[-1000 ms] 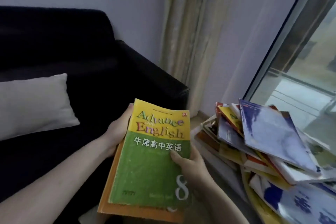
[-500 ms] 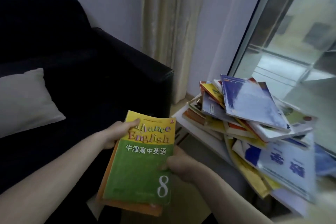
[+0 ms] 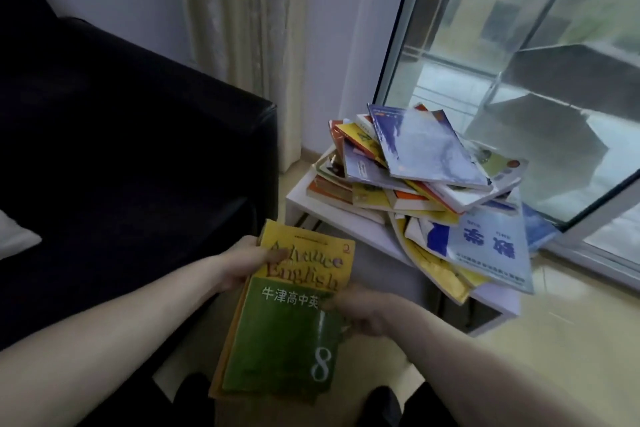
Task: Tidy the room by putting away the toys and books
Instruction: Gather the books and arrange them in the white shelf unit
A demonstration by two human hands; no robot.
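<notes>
A small stack of books is in both my hands, low in the middle of the view; its top one is a yellow and green English textbook (image 3: 287,329) with a white 8. My left hand (image 3: 242,265) grips the stack's upper left edge, thumb on the cover. My right hand (image 3: 360,310) grips its right edge, thumb on the green part. An orange book lies under the textbook. To the right, a messy pile of books (image 3: 415,177) sprawls over a low white table (image 3: 367,232); a blue and white book (image 3: 485,246) hangs off its front.
A dark sofa (image 3: 138,149) fills the left, with a pale cushion (image 3: 14,236) at its edge. A beige curtain (image 3: 242,28) hangs behind. A sliding glass door (image 3: 519,80) stands behind the table. Tan floor (image 3: 554,340) lies at lower right.
The view has swung right and down, showing more of the table and window. The held stack sits lower and tilts more. My left thumb now lies across the yellow cover.
</notes>
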